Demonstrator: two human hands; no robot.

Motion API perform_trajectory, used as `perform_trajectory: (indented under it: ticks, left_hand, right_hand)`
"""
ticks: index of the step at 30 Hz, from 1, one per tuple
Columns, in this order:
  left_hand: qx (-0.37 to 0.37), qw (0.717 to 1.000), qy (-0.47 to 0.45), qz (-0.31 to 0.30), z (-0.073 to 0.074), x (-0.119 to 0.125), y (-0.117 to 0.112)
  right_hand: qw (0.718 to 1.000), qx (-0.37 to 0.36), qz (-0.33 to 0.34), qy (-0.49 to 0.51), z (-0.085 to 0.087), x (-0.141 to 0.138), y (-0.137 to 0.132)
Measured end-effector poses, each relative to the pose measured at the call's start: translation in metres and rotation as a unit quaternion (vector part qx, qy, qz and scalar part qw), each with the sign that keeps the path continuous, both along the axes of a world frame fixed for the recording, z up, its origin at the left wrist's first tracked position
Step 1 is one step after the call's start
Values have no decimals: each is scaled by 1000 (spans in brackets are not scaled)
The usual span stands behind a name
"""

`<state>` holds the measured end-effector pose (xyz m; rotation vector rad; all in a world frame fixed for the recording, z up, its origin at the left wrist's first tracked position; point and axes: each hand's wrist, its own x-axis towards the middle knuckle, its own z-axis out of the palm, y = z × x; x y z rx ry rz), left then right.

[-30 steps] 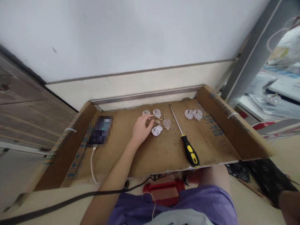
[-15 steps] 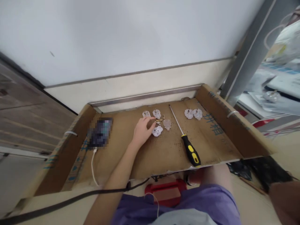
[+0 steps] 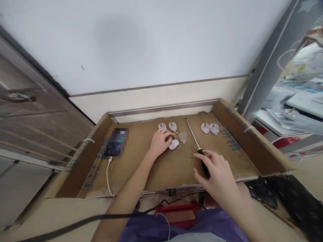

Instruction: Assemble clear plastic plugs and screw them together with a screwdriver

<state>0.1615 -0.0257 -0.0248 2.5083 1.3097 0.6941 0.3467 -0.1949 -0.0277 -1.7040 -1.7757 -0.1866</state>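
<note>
My left hand point(image 3: 160, 144) is at the middle of the cardboard, its thumb and index finger drawn together beside small brass pieces point(image 3: 176, 133). Whatever may be between those fingertips is too small to make out. Just by the thumb lies a white plug part point(image 3: 174, 144), and a clear plastic piece point(image 3: 183, 137) is to its right. Over the black handle of a long screwdriver point(image 3: 193, 133) is my right hand point(image 3: 214, 168), open, with thumb and fingers apart. The hand hides most of the handle. Behind my left hand are two clear plug parts with metal pins point(image 3: 172, 126).
Two more clear plug parts point(image 3: 210, 128) lie at the right. A phone point(image 3: 116, 143) with a white cable point(image 3: 107, 174) is on the left. Raised cardboard sides point(image 3: 252, 144) border the work surface, with a white panel point(image 3: 161, 43) behind it. A black cable point(image 3: 83, 223) crosses below.
My right hand has come into view over the screwdriver handle. My left thumb and index finger have drawn closer together. The whole view has shifted slightly.
</note>
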Motion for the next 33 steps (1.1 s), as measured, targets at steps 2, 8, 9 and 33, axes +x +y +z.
perform_trajectory:
  ticks: [2,8,9,33]
  left_hand:
    - [-2,1000,12,1,-1,1,4]
    - [16,999,50,-8,-4,-1,20]
    - [18,998,55,-10,-3,-2,21]
    - [-18,998,-61,15,-2,3,13]
  right_hand:
    - [1000,-5,6,-25,-10,5,2]
    - [999,-16,-21,-43,-25,53,20]
    - [999,-16,-24,-44,-23,59,24]
    - [988,-18,112,-105,-4,-18,144]
